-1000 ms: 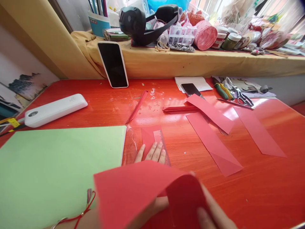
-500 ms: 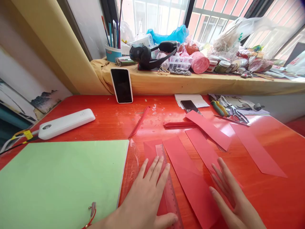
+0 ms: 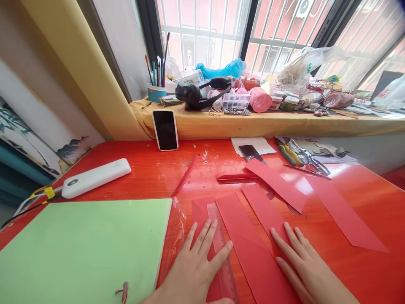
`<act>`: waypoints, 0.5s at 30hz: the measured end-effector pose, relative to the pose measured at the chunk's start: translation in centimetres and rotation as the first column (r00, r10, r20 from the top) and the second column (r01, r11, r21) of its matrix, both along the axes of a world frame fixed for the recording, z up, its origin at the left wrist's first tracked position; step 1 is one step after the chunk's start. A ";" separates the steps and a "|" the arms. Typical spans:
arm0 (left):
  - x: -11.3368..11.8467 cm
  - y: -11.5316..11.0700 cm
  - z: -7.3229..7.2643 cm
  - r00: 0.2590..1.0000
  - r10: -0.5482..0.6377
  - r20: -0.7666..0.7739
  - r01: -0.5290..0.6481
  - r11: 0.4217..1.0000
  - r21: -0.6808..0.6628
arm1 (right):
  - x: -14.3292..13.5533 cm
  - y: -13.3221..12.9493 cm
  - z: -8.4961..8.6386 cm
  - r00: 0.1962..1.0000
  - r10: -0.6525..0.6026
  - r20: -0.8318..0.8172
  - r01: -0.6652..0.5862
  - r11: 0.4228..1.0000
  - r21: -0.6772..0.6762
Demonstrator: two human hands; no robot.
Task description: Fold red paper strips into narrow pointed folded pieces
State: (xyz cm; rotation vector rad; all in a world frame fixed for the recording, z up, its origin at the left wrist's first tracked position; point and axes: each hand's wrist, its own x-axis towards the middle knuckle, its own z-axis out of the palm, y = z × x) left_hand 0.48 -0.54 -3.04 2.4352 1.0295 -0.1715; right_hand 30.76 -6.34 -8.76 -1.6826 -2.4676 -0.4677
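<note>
My left hand (image 3: 198, 261) lies flat with spread fingers on a clear ruler (image 3: 226, 272), which rests on a red paper piece (image 3: 202, 207). My right hand (image 3: 303, 257) is stretched out flat over a red paper strip (image 3: 264, 209), its fingertips on the paper. Between the hands a wider red strip (image 3: 242, 236) runs down toward me. Farther right lie two more strips: one angled strip (image 3: 278, 185) behind my right hand and another strip (image 3: 344, 215) near the table's right side. Neither hand grips anything.
A green board (image 3: 88, 245) covers the left front of the red table. Behind it lies a white power bank (image 3: 96, 177) with cables. A phone (image 3: 166, 130) leans on the cluttered ledge. Folded red strips (image 3: 186, 174), pliers (image 3: 290, 155) and scissors (image 3: 311, 160) lie toward the back.
My right hand has come down and flattened, fingertips now on the red strip. My left thumb and fingers have shifted slightly on the ruler. The whole view has tilted up a little.
</note>
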 end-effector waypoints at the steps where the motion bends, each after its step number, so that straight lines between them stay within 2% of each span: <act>1: 0.0 0.1 0.3 1.000 0.015 -0.007 -0.015 1.000 -0.013 | 0.0 -0.2 0.3 1.000 0.024 0.001 -0.024 0.999 -0.036; 5: -0.4 1.0 0.7 0.994 0.107 0.017 -0.107 0.994 -0.019 | 0.6 -0.3 2.1 0.998 0.023 -0.055 -0.033 0.984 -0.175; 8: -0.8 1.9 0.3 0.989 0.139 0.054 -0.140 0.990 0.028 | 0.4 0.4 3.7 0.988 0.016 -0.155 -0.045 0.982 -0.181; 10: -1.0 2.2 -0.2 0.987 0.146 0.074 -0.151 0.986 0.066 | -0.7 0.9 4.4 0.969 0.116 -0.217 -0.150 0.977 -0.149; 12: -1.2 2.4 -0.6 0.983 0.148 0.107 -0.160 0.981 0.112 | -2.4 1.1 4.3 0.931 0.296 -0.212 -0.326 0.937 -0.122; 14: -1.4 2.5 -1.0 0.978 0.153 0.145 -0.176 0.971 0.163 | -4.0 0.9 3.4 0.892 0.439 -0.109 -0.447 0.893 -0.056; 15: -1.4 2.6 -1.1 0.975 0.160 0.155 -0.187 0.966 0.180 | -4.6 0.8 2.7 0.886 0.462 -0.041 -0.463 0.886 -0.027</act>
